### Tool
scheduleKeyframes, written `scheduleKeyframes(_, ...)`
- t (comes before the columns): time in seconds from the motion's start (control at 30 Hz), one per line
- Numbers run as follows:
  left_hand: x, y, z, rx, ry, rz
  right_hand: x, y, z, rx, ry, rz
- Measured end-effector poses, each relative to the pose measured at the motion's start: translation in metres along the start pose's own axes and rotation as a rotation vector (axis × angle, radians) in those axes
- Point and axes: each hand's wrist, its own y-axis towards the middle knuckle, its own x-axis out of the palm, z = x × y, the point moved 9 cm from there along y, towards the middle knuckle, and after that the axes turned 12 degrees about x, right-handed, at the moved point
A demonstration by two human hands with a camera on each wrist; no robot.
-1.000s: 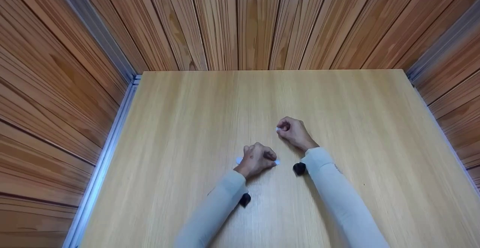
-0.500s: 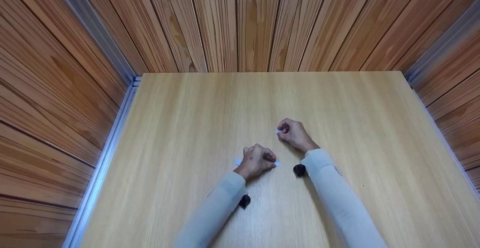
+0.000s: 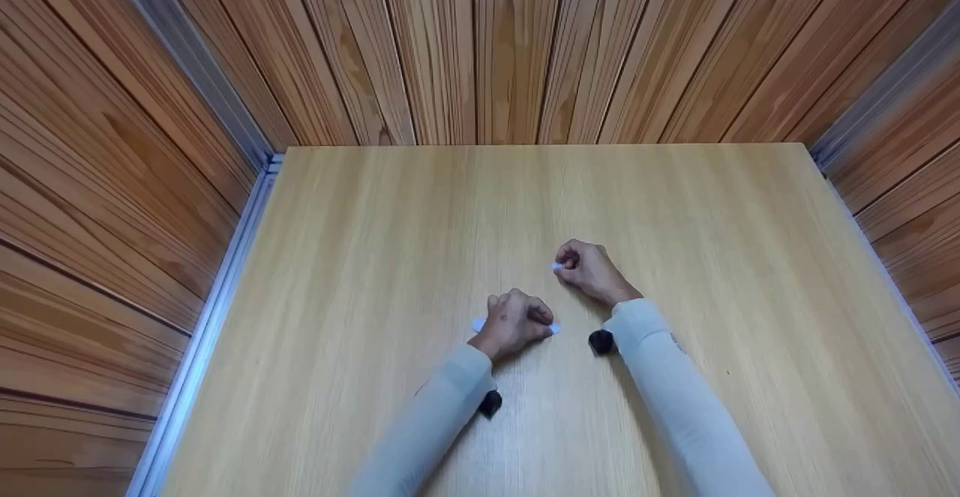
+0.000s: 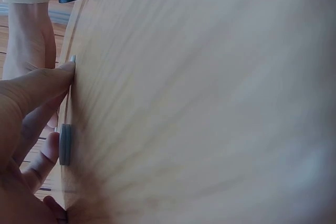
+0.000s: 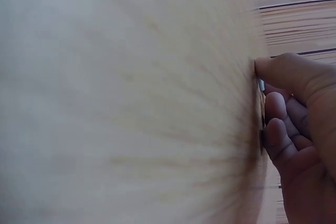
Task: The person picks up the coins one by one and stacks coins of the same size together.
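Observation:
In the head view my left hand is low over the table, pinching a small white flat piece between thumb and finger. A second white piece shows at the left of that hand. In the left wrist view, a thin rounded piece lies on the table by the other fingers. Farther back, my right hand pinches another small white piece. In the right wrist view, only a sliver of that piece shows by the thumb; its full shape is hidden.
A light wooden table spreads under both hands. Plank walls stand behind it and at both sides, with a metal rail along its left edge. A black wrist device sits beside the right cuff, another beside the left.
The head view has shifted very slightly, so everything sits a little lower in it. Both hands keep nearly the same place and the same grip.

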Motion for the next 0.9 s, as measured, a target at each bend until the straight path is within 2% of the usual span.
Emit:
scheduleKeyframes(0.17, 0.000, -0.001, 0.000, -0.003, -0.007, 0.001, 0.000, -0.001, -0.003, -0.003, -0.031, 0.009)
scheduleKeyframes(0.53, -0.002, 0.000, 0.001, -0.007, -0.005, 0.004, -0.003, -0.003, -0.002, -0.025, 0.001, 0.026)
scheduleKeyframes(0.9, -0.001, 0.000, 0.001, -0.003, -0.002, -0.002, -0.003, -0.014, 0.000, -0.028, 0.023, -0.031)
